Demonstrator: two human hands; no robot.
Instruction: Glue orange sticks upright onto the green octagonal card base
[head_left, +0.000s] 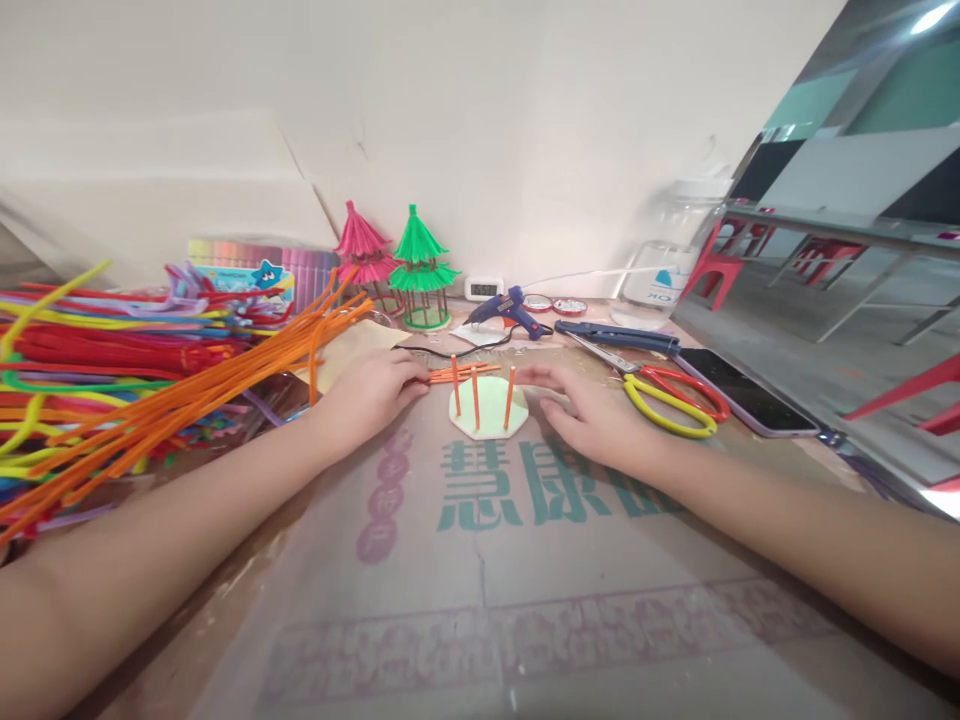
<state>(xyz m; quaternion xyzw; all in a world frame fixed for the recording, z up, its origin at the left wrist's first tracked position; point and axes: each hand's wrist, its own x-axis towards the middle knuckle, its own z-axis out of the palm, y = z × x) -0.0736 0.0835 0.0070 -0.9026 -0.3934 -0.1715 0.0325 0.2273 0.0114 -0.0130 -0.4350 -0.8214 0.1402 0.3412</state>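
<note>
head view: pale green octagonal base, flat and thin, lies on a translucent printed sheet between the two hands. three orange sticks stand up from it, roughly vertical, rightmost leaning slightly. the sheet is wrinkled, lettered in teal and purple-red, spread over the brown worktop. short orange pieces lie just behind the base. at left, a heap of fuzzy, bendy stems in red, yellow and purple; long orange stems fan across the top. two small towers, pink and green, have bristly tiered roofs on thin posts.

containers: clear marker case, row of pens running yellow through pink to purple. transparent bottle, clear liquid in its lower part.

left hand: palm down, fingers bent, tips at the ends of the short pieces; cannot tell whether it pinches one. right hand: released, thumb and forefinger apart, fingertips beside the rightmost stick; contact unclear. both forearms angle inward. beyond the right hand, scissors with smooth red and yellow loops, near a dark-screened phone.
</note>
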